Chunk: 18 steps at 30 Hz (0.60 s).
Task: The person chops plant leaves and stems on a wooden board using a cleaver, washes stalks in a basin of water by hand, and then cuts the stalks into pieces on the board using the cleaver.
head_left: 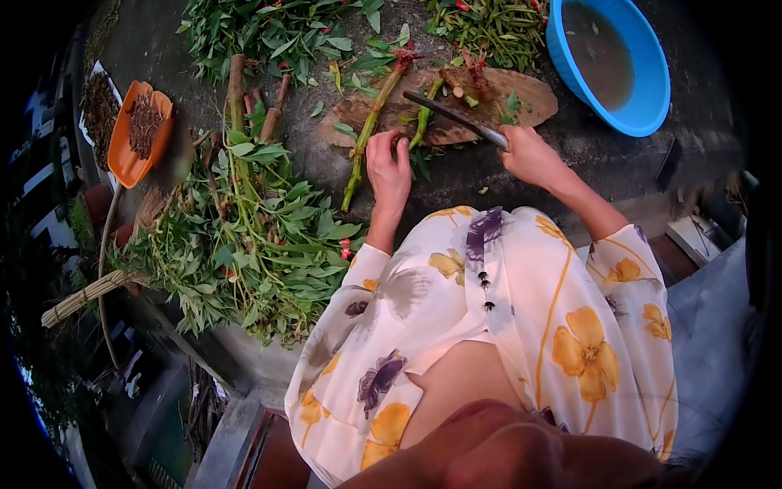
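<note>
My right hand (pixel 529 153) is wrapped round the handle of a knife (pixel 452 116), whose dark blade points up and left across the wooden board (pixel 533 102). Beneath the blade lies a short green stem (pixel 423 122). My left hand (pixel 389 169) rests at the board's near edge, between that stem and a longer green stem (pixel 376 118) with a reddish top. Its thumb stands apart from the fingers, and I see nothing held in it. Cut stem pieces (pixel 458 85) and a reddish stub (pixel 476 75) lie on the far part of the board.
Leafy stalks (pixel 269 220) with red flowers lie to the left. More leafy greens (pixel 261 37) and a heap of cut stems (pixel 497 33) are at the back. A blue basin (pixel 652 106) of murky water stands at the right. An orange scoop (pixel 122 159) holds brown bits.
</note>
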### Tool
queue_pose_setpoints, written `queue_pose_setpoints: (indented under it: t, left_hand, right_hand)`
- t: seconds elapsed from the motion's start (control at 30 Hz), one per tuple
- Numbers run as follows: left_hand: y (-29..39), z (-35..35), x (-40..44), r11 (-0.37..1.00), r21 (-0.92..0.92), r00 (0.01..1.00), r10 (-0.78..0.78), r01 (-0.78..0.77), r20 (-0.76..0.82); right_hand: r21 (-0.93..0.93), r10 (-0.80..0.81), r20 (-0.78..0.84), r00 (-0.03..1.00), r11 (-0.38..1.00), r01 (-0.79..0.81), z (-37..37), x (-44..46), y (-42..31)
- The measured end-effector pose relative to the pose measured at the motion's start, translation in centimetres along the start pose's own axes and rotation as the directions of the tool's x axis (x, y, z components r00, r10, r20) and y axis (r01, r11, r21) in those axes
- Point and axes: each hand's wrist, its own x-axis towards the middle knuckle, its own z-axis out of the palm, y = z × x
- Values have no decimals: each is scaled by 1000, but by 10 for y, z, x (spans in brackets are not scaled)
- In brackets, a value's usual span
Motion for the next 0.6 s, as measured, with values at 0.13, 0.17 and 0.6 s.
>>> queue_pose_setpoints:
  t: [0.13,0.17,0.6]
  left_hand:
    - [3,21,6,995,43,995,92,-94,46]
    - [0,24,5,995,42,995,87,-88,42]
    - [-11,33,4,983,51,983,177,-175,-45]
  right_hand:
    - [-86,-16,6,1000,996,16,3,9,-6]
    - [-91,-18,10,1000,996,19,1,9,-7]
    - [-111,-11,53,999,994,17,0,5,-10]
